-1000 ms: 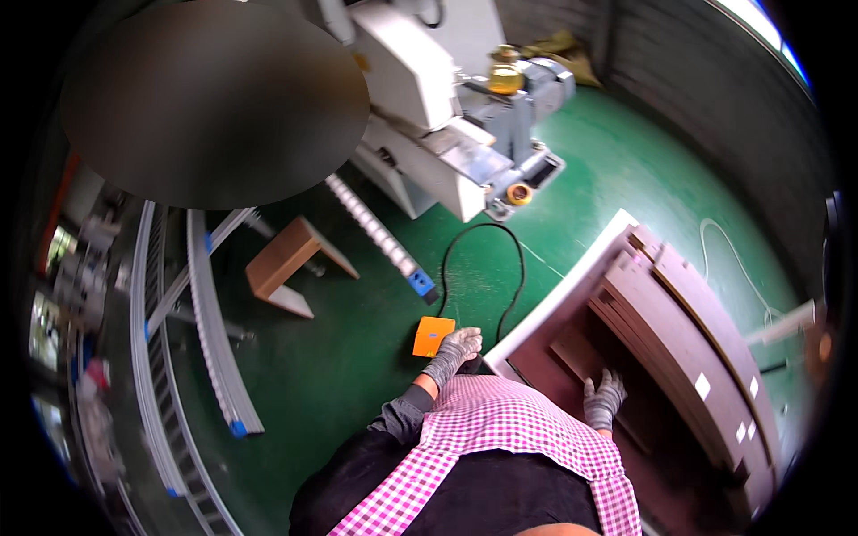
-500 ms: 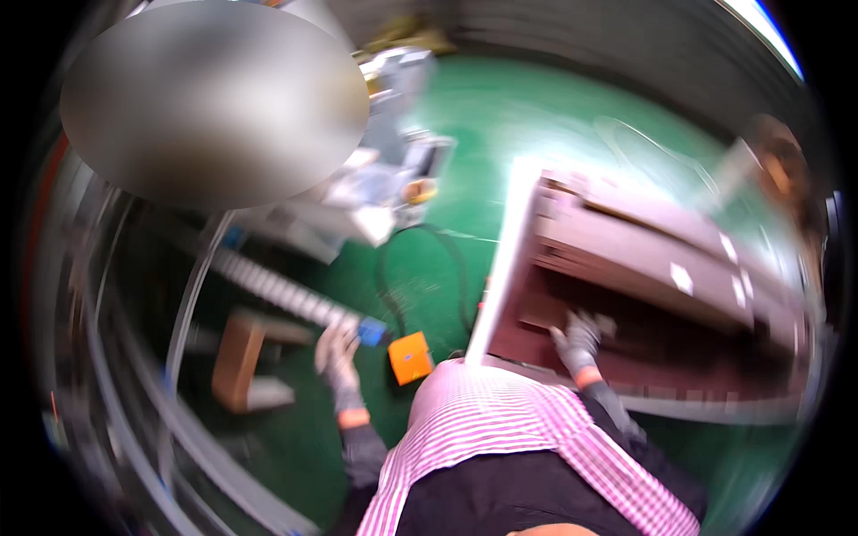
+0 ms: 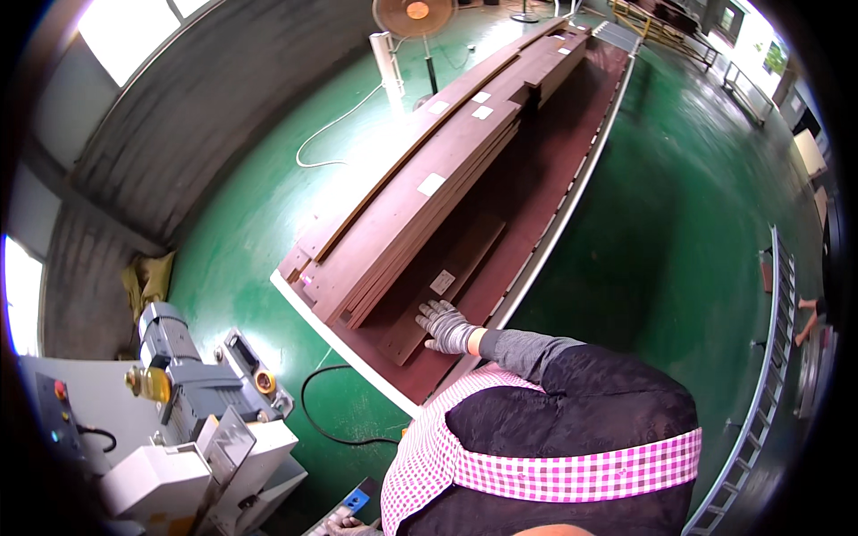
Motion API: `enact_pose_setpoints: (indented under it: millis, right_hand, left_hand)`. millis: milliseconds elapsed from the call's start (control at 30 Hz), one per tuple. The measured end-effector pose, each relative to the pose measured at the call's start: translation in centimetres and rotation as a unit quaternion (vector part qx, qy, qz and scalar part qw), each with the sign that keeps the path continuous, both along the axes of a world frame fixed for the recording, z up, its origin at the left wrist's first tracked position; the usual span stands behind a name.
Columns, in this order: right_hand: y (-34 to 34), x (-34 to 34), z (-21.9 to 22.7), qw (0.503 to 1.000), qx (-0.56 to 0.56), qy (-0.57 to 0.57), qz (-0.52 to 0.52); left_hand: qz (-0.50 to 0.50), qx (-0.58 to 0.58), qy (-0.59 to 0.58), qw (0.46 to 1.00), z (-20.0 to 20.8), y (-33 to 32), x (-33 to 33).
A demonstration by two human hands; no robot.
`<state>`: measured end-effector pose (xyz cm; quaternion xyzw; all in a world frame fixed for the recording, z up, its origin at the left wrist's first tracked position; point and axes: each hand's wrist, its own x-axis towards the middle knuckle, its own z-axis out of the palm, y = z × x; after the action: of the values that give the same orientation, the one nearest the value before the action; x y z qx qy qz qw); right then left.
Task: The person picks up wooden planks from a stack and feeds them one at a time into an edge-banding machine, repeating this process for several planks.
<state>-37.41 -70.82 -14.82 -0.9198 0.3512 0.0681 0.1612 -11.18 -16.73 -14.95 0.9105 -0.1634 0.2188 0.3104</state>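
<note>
My right hand, in a grey striped glove, lies with its fingers spread on the near end of a short brown board. The board has a white label and lies on the dark red bed of a long white-edged table. My gloved left hand shows only in part at the lower edge, beside a metal strip with a blue end; its fingers are mostly cut off.
Long brown boards with white labels are stacked along the table's left side. A grey motor machine stands at lower left, with a black cable on the floor. A fan stands behind; a metal roller frame runs at right.
My view has swung right along the table, and the blur is gone. The left hand has slipped toward the lower edge of the picture. My right hand stays over the table bed.
</note>
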Motion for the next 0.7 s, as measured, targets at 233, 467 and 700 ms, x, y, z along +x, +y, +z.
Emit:
enact_pose_setpoints:
  millis: [233,467,700]
  right_hand:
    - [-0.1,0.1,-1.1,1.0,0.003,-0.015,0.014]
    - [-0.1,0.1,-0.8,1.0,0.018,0.009,0.011]
    - [-0.9,-0.6,-0.9,0.999,0.039,-0.013,0.033]
  left_hand:
    - [-0.012,0.053,-0.099,0.994,3.7,-12.7,2.7]
    - [-0.096,0.064,-0.141,0.983,5.9,-23.9,4.4]
    - [-0.138,0.065,-0.152,0.977,6.5,-28.8,4.8]
